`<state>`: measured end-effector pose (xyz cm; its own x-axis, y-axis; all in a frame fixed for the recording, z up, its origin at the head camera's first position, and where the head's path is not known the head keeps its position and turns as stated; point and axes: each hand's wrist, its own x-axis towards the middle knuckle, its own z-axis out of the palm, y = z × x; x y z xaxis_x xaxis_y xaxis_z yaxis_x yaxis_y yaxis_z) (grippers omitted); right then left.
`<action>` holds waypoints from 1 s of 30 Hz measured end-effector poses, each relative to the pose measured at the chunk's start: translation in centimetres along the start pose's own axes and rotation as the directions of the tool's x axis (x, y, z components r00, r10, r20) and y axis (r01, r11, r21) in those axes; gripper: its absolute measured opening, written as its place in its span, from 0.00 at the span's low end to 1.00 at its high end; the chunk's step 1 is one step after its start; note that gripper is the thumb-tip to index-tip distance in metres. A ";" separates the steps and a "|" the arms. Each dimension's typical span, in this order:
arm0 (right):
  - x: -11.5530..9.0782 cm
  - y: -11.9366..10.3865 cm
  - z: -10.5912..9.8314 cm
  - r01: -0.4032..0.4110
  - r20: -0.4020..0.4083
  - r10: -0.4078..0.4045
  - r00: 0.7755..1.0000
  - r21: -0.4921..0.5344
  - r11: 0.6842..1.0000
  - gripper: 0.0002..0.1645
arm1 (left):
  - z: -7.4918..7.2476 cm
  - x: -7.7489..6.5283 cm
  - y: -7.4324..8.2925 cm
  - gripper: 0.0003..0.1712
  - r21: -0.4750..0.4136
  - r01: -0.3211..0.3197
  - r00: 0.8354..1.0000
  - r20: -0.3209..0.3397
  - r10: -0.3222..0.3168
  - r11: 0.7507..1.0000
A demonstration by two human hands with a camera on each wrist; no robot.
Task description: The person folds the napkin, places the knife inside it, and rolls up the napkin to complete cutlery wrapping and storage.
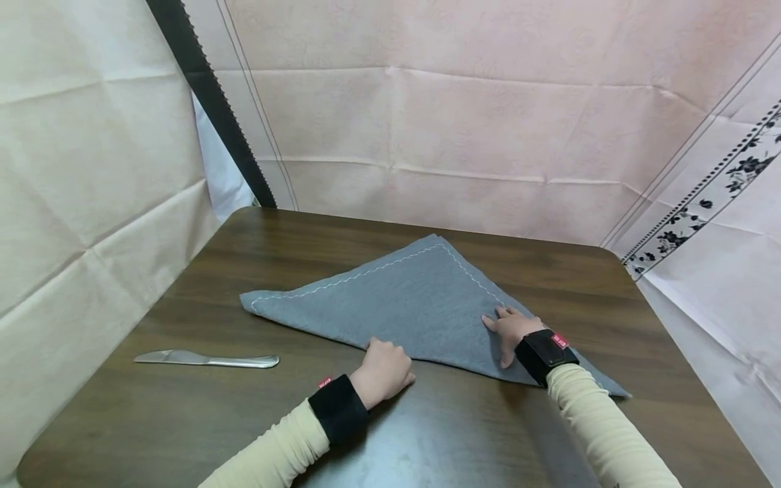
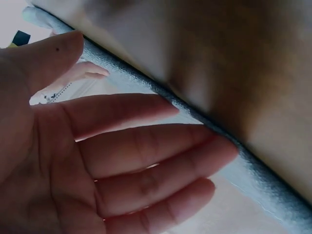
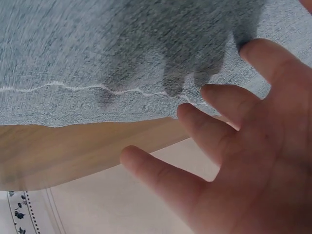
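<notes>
A blue-grey cloth napkin [image 1: 403,298] with white stitching along its edges lies folded into a triangle, its long fold facing me. At the middle of that fold is my left hand [image 1: 383,369]; the left wrist view shows its fingers [image 2: 146,146] fairly straight, with the tips at the folded edge. My right hand [image 1: 515,332] is over the right part of the napkin, fingers spread. In the right wrist view these fingers [image 3: 209,129] are loosely bent near the stitched edge, with nothing gripped. Whether they press on the cloth I cannot tell.
A metal table knife [image 1: 207,359] lies on the brown wooden table [image 1: 152,413], left of the napkin. Pale cloth hangings [image 1: 457,135] stand behind the table and along its sides, one with a dark floral band on the right.
</notes>
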<state>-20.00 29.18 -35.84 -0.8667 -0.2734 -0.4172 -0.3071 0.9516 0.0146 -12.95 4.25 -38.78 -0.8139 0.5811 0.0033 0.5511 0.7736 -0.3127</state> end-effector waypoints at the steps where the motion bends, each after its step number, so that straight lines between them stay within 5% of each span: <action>1: 0.0 -0.3 0.0 0.001 -0.003 -0.001 1.000 -0.012 1.000 0.55 | 0.0 -0.3 0.1 0.24 0.013 0.004 1.000 -0.014 -0.004 1.000; 9: 0.5 -2.0 -0.2 0.000 -0.007 0.000 1.000 -0.033 0.999 0.54 | 0.4 -1.9 0.1 0.27 0.075 0.029 0.997 -0.067 -0.024 0.997; 13: 0.6 -2.6 0.0 0.015 -0.046 -0.017 0.999 -0.041 0.999 0.52 | 0.6 -1.7 -1.9 0.25 -0.105 0.017 0.994 -0.109 -0.028 0.994; 17: 0.2 -2.9 0.6 0.050 -0.164 -0.066 0.984 -0.098 0.994 0.39 | 1.1 -1.4 -6.0 0.17 -0.267 0.049 0.984 -0.151 -0.092 0.962; 20: -0.4 -2.8 1.2 0.072 -0.232 -0.094 0.968 -0.101 0.992 0.31 | 1.9 -2.1 -9.4 0.12 -0.313 0.132 0.986 -0.060 -0.159 0.941; 25: -1.5 -1.6 1.6 0.127 -0.192 -0.113 0.975 0.065 0.990 0.33 | 3.6 -4.5 -14.0 0.29 -0.372 0.301 0.950 0.193 -0.244 0.878; 30: -2.8 0.7 2.0 0.123 -0.134 -0.098 0.986 0.199 0.972 0.39 | 4.6 -6.8 -16.0 0.29 -0.392 0.308 0.944 0.241 -0.226 0.867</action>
<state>-16.95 30.90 -36.49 -0.8774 -0.3816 -0.2909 -0.3276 0.9194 -0.2177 -17.07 -13.25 -38.18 -0.9371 0.3126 -0.1551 0.2996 0.9486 0.1019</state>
